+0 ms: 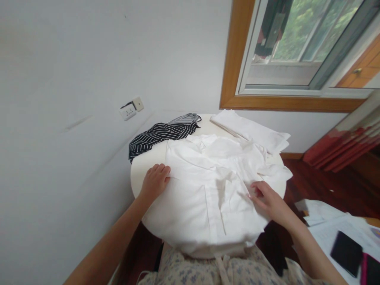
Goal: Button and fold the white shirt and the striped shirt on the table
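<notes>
A white shirt (190,202) is spread over a round cream table, creased across the middle, its lower part hanging over the front edge. At its left border my left hand (156,181) is closed, with curled fingers on the fabric. My right hand (266,199) pinches the cloth at the opposite side between thumb and fingers; the fingertips are partly hidden. Behind the shirt to the left lies a black garment with white stripes (163,133), bunched up. A folded white cloth (252,128) rests at the back right, close to the shirt.
The round table (138,174) stands against the wall with a power socket (128,112). A wood-framed window (285,103) is at the back right, a red and white curtain (335,144) beside it. Lower right, papers (323,233) lie under a dark flat object (346,253).
</notes>
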